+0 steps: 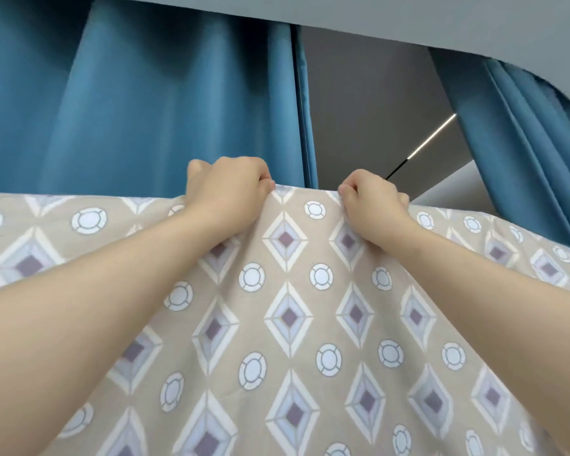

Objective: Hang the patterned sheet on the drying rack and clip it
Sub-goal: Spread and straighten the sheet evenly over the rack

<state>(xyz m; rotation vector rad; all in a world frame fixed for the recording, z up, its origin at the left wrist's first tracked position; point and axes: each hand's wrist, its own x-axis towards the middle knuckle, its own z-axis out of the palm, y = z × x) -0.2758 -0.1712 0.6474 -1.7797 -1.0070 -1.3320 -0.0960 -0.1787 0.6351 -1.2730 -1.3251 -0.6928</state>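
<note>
- Overhead, in the head view: grips the top fold of the patterned sheet (287,324) with the left hand (226,189), fingers curled tight over the edge, back of the hand toward the camera.
- Likewise pinches the same fold with the right hand (372,199), fingers bent down onto the cloth and closed round a small ridge of fabric.
- Keeps no gap in either grip: both fists pressed together on the cloth, nothing else held.
- Sets the two fists near each other along the fold, apart by a short stretch of sheet with one pale printed circle just below it.
- Counts out as two hands, two bare forearms, one sheet, two curtains, one light strip.
- Reaches up and forward with the left forearm (96,291) from the lower left and the right forearm (474,274) from the lower right, converging on the fold, wrists roughly straight.
- Spreads the sheet across the full width, top edge level with the hands, cloth falling toward the camera: beige ground, diamonds with purple centres, ringed white circles.
- Hides whatever carries the fold; cannot tell what lies beneath.
- Hangs behind: left curtain (145,103) and right curtain (520,136), both teal, grey wall (369,103) between them, thin bright light strip (431,136) slanting across it.
</note>
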